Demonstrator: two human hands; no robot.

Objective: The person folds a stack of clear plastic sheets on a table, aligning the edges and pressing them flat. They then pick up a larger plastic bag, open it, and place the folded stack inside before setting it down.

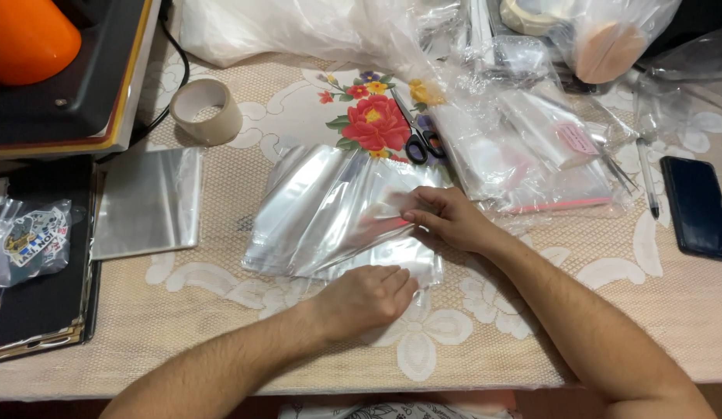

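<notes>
The left hand point(366, 299) lies knuckles-up, fingers curled, pressing the near edge of a stack of clear glossy plastic bags point(330, 213) at the centre of the lace tablecloth point(485, 326). The right hand point(446, 217) pinches the top sheet's right edge between its fingertips. A tape roll point(206, 110) and black-handled scissors point(419, 140) lie beyond the stack; a dark flat phone point(696, 206) lies far right.

Two bare forearms, hairy, no sleeves, left hand point(366, 297), right hand point(449, 217), no rings or watch
</notes>
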